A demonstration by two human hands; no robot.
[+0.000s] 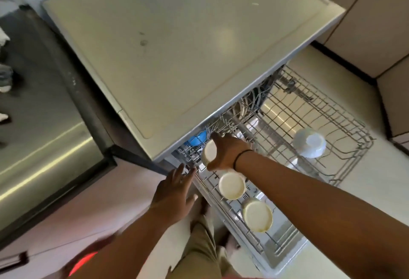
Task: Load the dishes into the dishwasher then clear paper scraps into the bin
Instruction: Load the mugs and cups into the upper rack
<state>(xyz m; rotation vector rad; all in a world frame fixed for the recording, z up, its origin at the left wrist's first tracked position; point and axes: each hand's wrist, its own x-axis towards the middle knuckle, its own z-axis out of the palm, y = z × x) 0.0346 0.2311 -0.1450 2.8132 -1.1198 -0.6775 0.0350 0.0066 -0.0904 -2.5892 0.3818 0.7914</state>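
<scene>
The dishwasher stands open with its wire racks pulled out. My right hand [228, 153] grips a cream bowl [209, 152] tilted on its side, held over the lower rack [234, 216] near the machine's mouth. Two more cream bowls [232, 185] [257, 215] sit upside down in that rack. A white bowl [309, 142] lies inverted in the upper rack [345, 123] at the right. A blue dish [197, 139] shows just inside the machine. My left hand [174, 192] is open with fingers spread, its fingertips at the rack's left corner.
The dishwasher's cream top [177, 46] fills the middle of the view. A steel appliance [42, 123] stands at the left. Beige cabinet fronts [365, 24] are at the right. My legs and foot [203, 245] are on the pale floor below.
</scene>
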